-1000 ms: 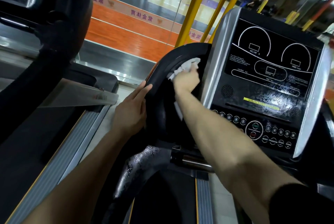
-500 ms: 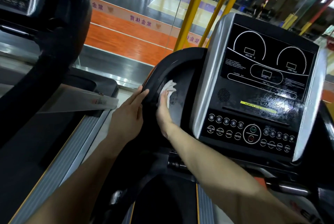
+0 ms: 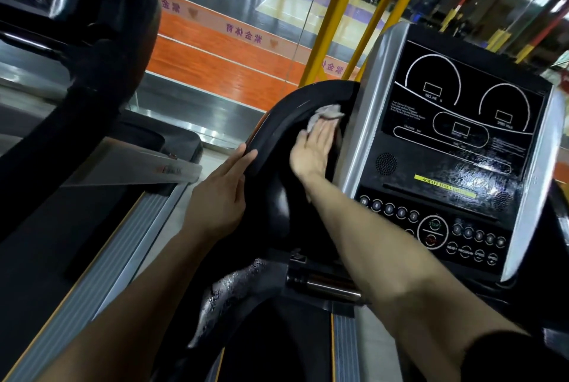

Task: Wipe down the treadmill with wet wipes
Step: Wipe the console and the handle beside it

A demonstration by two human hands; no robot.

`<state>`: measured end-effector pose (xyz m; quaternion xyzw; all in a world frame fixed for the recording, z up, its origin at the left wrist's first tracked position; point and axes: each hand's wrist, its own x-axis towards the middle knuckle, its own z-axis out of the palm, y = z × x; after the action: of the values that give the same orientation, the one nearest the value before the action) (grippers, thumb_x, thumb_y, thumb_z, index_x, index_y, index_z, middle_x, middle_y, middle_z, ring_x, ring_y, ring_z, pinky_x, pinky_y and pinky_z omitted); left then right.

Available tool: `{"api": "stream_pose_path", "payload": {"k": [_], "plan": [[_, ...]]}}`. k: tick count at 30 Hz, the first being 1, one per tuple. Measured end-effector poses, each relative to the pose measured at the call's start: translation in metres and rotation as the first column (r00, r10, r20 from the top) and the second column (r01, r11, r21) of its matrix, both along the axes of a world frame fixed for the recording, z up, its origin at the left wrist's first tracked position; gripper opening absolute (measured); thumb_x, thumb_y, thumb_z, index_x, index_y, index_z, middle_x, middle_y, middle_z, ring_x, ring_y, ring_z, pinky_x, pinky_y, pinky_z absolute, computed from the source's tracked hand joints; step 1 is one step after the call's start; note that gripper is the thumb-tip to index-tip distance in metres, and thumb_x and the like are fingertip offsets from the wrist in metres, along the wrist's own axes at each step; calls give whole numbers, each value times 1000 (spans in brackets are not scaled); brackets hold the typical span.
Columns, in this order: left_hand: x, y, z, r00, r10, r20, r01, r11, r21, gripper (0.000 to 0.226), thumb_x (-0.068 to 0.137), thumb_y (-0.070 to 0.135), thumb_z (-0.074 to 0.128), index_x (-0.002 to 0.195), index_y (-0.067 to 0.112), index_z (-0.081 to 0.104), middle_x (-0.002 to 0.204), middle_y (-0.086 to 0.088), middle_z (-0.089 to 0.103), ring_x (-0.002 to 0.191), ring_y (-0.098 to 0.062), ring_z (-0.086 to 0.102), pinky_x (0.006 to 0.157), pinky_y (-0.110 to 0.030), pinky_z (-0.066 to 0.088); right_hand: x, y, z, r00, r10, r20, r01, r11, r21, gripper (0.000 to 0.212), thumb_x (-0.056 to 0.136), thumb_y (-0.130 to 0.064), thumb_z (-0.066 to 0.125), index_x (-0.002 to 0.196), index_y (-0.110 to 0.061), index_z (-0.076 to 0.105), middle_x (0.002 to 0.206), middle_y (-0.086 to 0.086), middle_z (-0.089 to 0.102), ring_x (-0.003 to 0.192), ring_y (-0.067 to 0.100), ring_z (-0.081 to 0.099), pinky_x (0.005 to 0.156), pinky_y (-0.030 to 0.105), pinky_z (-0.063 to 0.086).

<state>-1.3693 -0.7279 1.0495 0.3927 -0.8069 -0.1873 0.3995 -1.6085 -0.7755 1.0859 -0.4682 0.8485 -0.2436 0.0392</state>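
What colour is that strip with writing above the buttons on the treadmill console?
The strip is yellow with dark lettering, best seen in the head view.

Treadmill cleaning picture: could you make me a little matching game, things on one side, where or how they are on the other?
Things:
1 left hand
2 right hand
3 wet wipe
4 console

States:
A glistening wet, right of the wipe
B flat, pressing the wipe
C rests against the black rim, on its outer edge
D crumpled under fingertips

Pairs: 1-C, 2-B, 3-D, 4-A
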Motion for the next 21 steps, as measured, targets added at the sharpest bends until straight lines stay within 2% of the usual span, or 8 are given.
{"api": "stream_pose_path", "payload": {"k": [2, 5, 9, 12, 14, 17, 19, 21], "plan": [[0, 1, -1, 1000, 11, 2, -11, 1000, 9, 59, 107, 17, 46, 162, 40, 37, 170, 21, 30, 141, -11, 53, 95, -39, 55, 9, 5, -8, 997, -69, 19, 67, 996, 53, 65, 114, -37, 17, 168, -11, -8, 174, 9, -24, 160, 17, -25, 127, 32, -22], [0, 3, -2, 1000, 7, 4, -7, 1000, -13, 60, 106, 16, 46, 161, 40, 39, 169, 23, 31, 131, -16, 62, 90, -41, 59, 57, 65, -71, 983, 166, 79, -177, 968, 175, 61, 117, -32, 18, 169, -18, -8, 173, 1, -26, 159, 15, -26, 128, 42, -16], [-1, 2, -1, 1000, 3, 19, -3, 1000, -14, 60, 105, 18, 43, 160, 41, 36, 169, 26, 27, 126, -20, 65, 92, -44, 59, 27, 42, -47, 945, 327, 9, -320, 916, 244, 64, 108, -2, 22, 166, 0, -5, 173, 15, -23, 159, 32, -26, 130, 47, -14], [-1, 1, 0, 1000, 0, 12, 0, 1000, 5, 60, 106, 18, 42, 161, 41, 35, 170, 24, 27, 131, -21, 61, 95, -45, 57, -4, -2, -30, 995, 101, 4, -99, 962, 253, 73, 100, -29, -3, 169, -5, 1, 173, 11, -25, 158, 28, -32, 129, 49, -16], [-2, 2, -1, 1000, -4, 5, 4, 1000, -2, 60, 105, 17, 43, 161, 41, 36, 170, 22, 28, 129, -22, 62, 93, -45, 58, 26, 32, -52, 977, 205, -53, -174, 920, 351, 87, 90, -34, -19, 168, -1, 3, 173, 15, -22, 159, 34, -28, 130, 51, -13], [-1, 1, -3, 1000, -11, 7, 11, 1000, -28, 61, 105, 17, 44, 160, 41, 37, 170, 19, 31, 126, -24, 65, 90, -45, 59, 49, 92, -63, 885, 463, 46, -428, 773, 468, 59, 113, -21, 10, 168, -1, 2, 173, 12, -20, 160, 33, -25, 129, 38, -17], [-2, 1, -3, 1000, -15, 9, 15, 1000, -24, 60, 105, 18, 42, 160, 41, 36, 171, 19, 29, 126, -25, 65, 91, -46, 59, 18, 70, -49, 911, 412, 4, -378, 834, 402, 64, 110, -29, 11, 169, -6, 4, 175, 11, -19, 161, 30, -24, 129, 38, -17], [-2, 2, -1, 1000, -25, 12, 25, 999, -25, 58, 105, 23, 36, 160, 40, 34, 171, 20, 27, 127, -24, 65, 91, -47, 59, -16, 24, -44, 980, 201, -1, -185, 902, 391, 74, 102, -38, 3, 170, -10, 4, 172, 10, -27, 156, 29, -36, 127, 44, -23]]}}
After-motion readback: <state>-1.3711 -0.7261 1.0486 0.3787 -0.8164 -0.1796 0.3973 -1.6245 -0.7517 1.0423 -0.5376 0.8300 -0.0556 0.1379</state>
